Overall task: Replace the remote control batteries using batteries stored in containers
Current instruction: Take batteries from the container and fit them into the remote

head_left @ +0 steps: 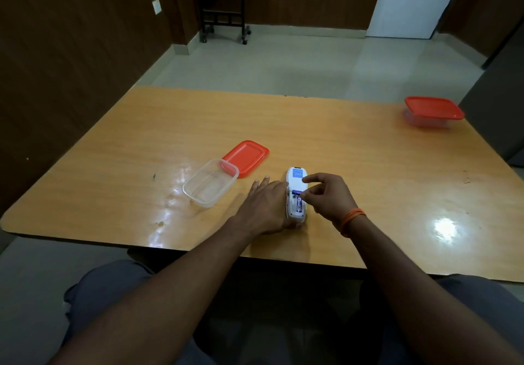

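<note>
A white remote control (295,179) lies face down on the wooden table (368,172), with its battery bay uncovered. A blue battery (299,204) sits in the bay. My left hand (266,206) lies flat against the remote's left side and steadies it, thumb at its near end. My right hand (326,194) hovers over the bay, its thumb and finger pinched at the battery's far end. An open clear container (210,182) stands left of the remote and looks bare inside. Its red lid (246,158) lies just behind it.
A second clear container with a red lid (432,111) on it stands at the table's far right corner. The table's near edge runs just below my wrists. A black wheeled stand (224,4) is on the floor beyond the table.
</note>
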